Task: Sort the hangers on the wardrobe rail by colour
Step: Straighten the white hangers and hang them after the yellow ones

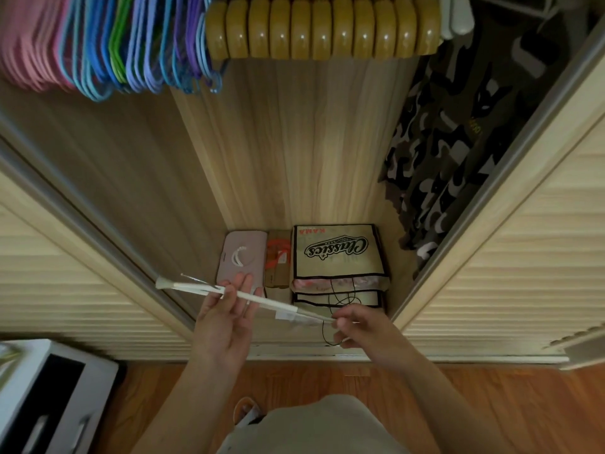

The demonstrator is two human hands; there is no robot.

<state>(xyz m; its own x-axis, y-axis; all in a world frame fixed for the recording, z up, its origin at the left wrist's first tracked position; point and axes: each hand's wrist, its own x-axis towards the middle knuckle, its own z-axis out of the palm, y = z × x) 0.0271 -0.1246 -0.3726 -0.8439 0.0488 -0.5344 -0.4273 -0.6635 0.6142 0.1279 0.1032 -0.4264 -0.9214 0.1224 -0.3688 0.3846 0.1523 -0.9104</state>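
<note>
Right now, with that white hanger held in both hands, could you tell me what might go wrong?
1. The left hand has nearly straight fingers under the white hanger, and the right hand only pinches its end, so it could slip onto the bags below.
2. A thin black cord hangs by the right hand and might snag.
3. A green hanger sits among the blue hangers, easily overlooked.
</note>
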